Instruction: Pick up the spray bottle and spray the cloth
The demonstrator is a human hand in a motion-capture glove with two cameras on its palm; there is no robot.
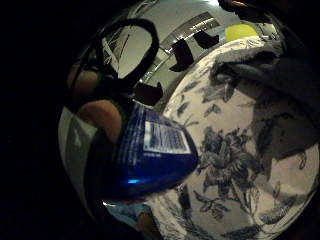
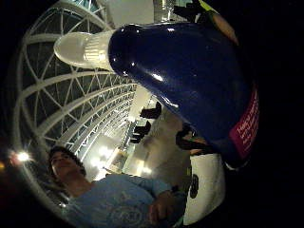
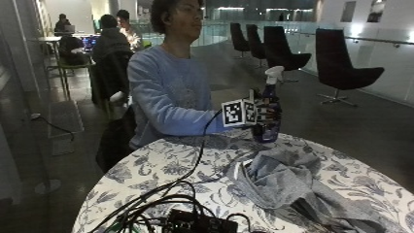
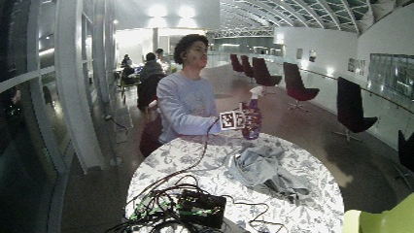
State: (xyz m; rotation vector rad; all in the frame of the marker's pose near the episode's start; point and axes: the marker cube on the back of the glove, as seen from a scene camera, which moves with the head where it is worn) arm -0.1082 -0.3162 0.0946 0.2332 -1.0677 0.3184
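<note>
Outside view: the spray bottle (image 3: 268,109) is held upright just above the tabletop (image 3: 168,170), beyond the crumpled grey cloth (image 3: 284,182), with the gloved right hand (image 3: 260,114) curled round its dark blue body. The white nozzle is kept uppermost and the bottle lifted clear, presumably so that it can be aimed down at the cloth; spraying is judged not yet begun.
</note>
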